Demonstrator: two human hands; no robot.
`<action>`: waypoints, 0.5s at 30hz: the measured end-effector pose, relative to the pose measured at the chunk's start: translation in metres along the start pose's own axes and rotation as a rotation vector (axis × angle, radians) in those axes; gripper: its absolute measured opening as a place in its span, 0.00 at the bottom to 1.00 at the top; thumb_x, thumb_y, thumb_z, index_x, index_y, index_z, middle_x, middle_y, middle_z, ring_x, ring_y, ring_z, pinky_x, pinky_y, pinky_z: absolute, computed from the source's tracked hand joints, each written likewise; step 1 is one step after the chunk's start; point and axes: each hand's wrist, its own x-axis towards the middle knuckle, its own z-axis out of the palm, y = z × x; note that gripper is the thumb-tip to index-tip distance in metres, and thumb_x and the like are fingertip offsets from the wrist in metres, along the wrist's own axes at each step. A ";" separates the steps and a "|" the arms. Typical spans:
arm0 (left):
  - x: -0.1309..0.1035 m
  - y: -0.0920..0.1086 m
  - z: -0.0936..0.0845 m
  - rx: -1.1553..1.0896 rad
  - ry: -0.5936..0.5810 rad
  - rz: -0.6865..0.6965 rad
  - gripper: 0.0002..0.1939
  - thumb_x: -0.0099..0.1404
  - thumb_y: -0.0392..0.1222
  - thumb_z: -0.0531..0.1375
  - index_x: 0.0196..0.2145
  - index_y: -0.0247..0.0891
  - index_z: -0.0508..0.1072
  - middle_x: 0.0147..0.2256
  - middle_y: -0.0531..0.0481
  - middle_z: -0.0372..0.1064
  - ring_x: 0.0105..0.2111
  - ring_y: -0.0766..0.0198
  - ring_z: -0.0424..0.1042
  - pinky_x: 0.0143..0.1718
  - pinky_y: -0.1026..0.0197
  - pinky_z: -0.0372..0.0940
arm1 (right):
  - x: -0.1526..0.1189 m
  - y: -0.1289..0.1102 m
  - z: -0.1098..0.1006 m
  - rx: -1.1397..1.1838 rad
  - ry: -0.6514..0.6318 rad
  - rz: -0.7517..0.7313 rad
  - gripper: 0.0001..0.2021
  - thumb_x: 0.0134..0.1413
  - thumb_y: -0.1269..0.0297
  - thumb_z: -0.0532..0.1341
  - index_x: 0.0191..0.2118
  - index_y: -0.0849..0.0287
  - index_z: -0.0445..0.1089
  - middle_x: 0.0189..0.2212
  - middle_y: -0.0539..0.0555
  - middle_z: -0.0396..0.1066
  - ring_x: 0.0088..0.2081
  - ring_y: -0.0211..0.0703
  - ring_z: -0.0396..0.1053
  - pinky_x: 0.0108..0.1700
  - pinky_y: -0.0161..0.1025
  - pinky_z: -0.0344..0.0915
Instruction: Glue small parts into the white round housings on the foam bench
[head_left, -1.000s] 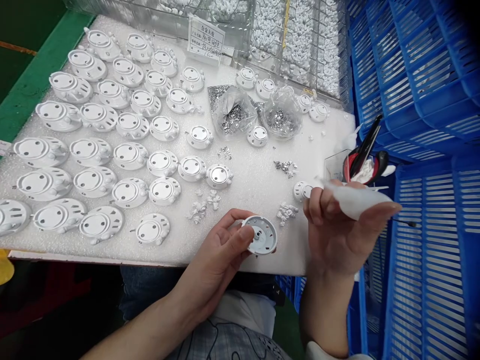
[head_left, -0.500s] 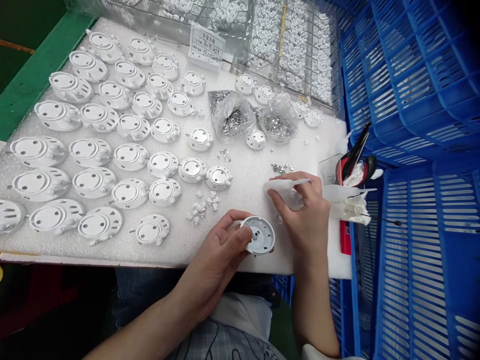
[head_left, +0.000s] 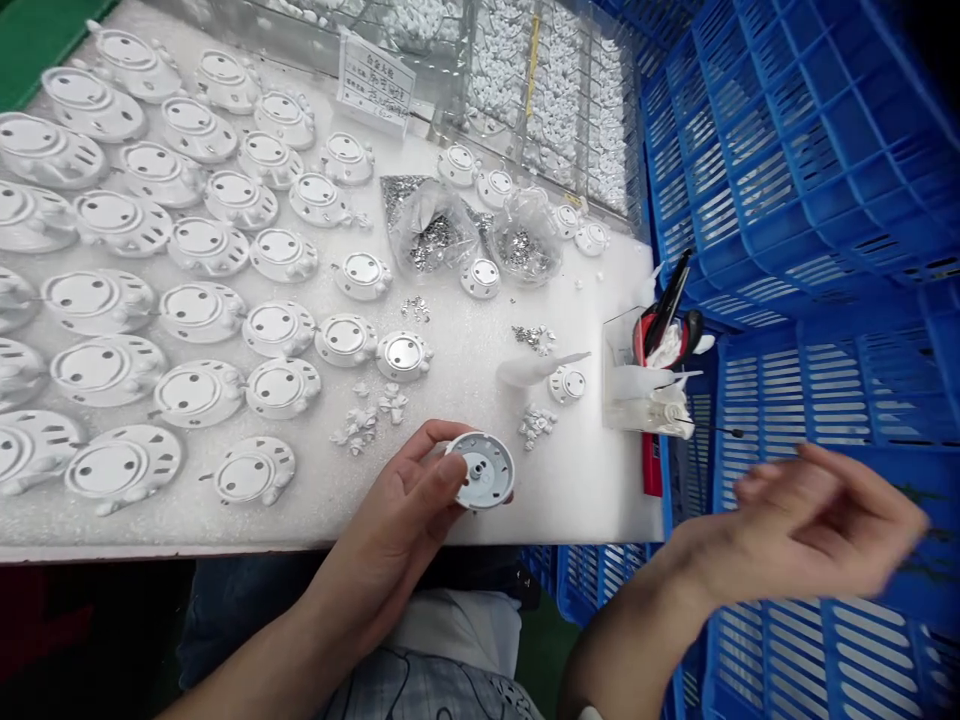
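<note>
My left hand (head_left: 409,500) grips a round white plastic part (head_left: 486,472) by its rim, the hollow inside with a central post turned up. My right hand (head_left: 832,525) is out to the right over a blue crate, blurred by motion; whether its fingers hold something does not show. A translucent white squeeze bottle with a thin nozzle (head_left: 532,370) is on the foam-topped table, away from both hands. Beside it are a small round white part (head_left: 567,384) and a pile of small white pieces (head_left: 537,426).
Several rows of white round assemblies (head_left: 199,393) cover the left of the table. Bags of small metal pieces (head_left: 433,230) lie behind, before a compartment tray (head_left: 551,110). A clear holder (head_left: 626,400) has red-and-black handled tools (head_left: 666,325). Blue crates (head_left: 750,150) border the right side.
My right hand has let go of the squeeze bottle and swung right over the blue crate. My left hand still holds the round part. The whole view has shifted, so the table appears farther left.
</note>
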 end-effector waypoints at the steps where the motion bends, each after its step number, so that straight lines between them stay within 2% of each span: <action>1: 0.000 -0.001 -0.001 0.007 0.000 0.004 0.18 0.59 0.53 0.77 0.39 0.40 0.81 0.33 0.54 0.76 0.33 0.69 0.75 0.40 0.70 0.71 | 0.000 0.007 -0.004 -0.032 -0.101 0.045 0.10 0.53 0.54 0.68 0.34 0.55 0.74 0.27 0.49 0.68 0.23 0.42 0.63 0.28 0.44 0.57; 2: 0.000 -0.001 -0.001 0.015 -0.002 0.011 0.18 0.60 0.53 0.77 0.39 0.40 0.81 0.33 0.53 0.76 0.33 0.69 0.75 0.39 0.70 0.71 | -0.001 0.012 -0.007 -0.063 -0.185 0.078 0.11 0.52 0.54 0.70 0.35 0.56 0.75 0.28 0.50 0.71 0.25 0.43 0.66 0.29 0.44 0.59; 4: -0.001 -0.001 -0.001 0.030 0.002 0.023 0.18 0.59 0.53 0.77 0.38 0.39 0.81 0.32 0.53 0.76 0.32 0.68 0.75 0.39 0.70 0.72 | -0.003 0.017 -0.009 -0.109 -0.254 0.085 0.11 0.53 0.56 0.71 0.33 0.58 0.75 0.26 0.50 0.72 0.25 0.43 0.68 0.30 0.43 0.61; 7: -0.002 -0.001 -0.001 0.037 0.021 0.027 0.18 0.58 0.54 0.77 0.38 0.39 0.82 0.32 0.53 0.76 0.32 0.68 0.75 0.39 0.69 0.72 | -0.003 0.015 -0.005 -0.117 -0.263 0.042 0.12 0.58 0.57 0.69 0.30 0.58 0.73 0.23 0.49 0.69 0.25 0.41 0.65 0.30 0.41 0.61; 10: -0.002 -0.001 0.000 0.038 0.037 0.035 0.19 0.57 0.54 0.78 0.38 0.39 0.82 0.32 0.53 0.76 0.32 0.67 0.74 0.39 0.68 0.73 | 0.001 0.013 0.001 -0.118 -0.303 0.042 0.13 0.56 0.54 0.70 0.30 0.56 0.71 0.25 0.48 0.66 0.26 0.40 0.63 0.28 0.40 0.59; 15: -0.001 -0.001 0.000 0.044 0.044 0.035 0.19 0.57 0.54 0.78 0.38 0.39 0.81 0.32 0.53 0.75 0.32 0.66 0.74 0.39 0.68 0.72 | 0.007 0.019 0.005 -0.109 -0.354 0.047 0.13 0.55 0.53 0.71 0.32 0.58 0.73 0.26 0.50 0.72 0.26 0.41 0.66 0.30 0.40 0.62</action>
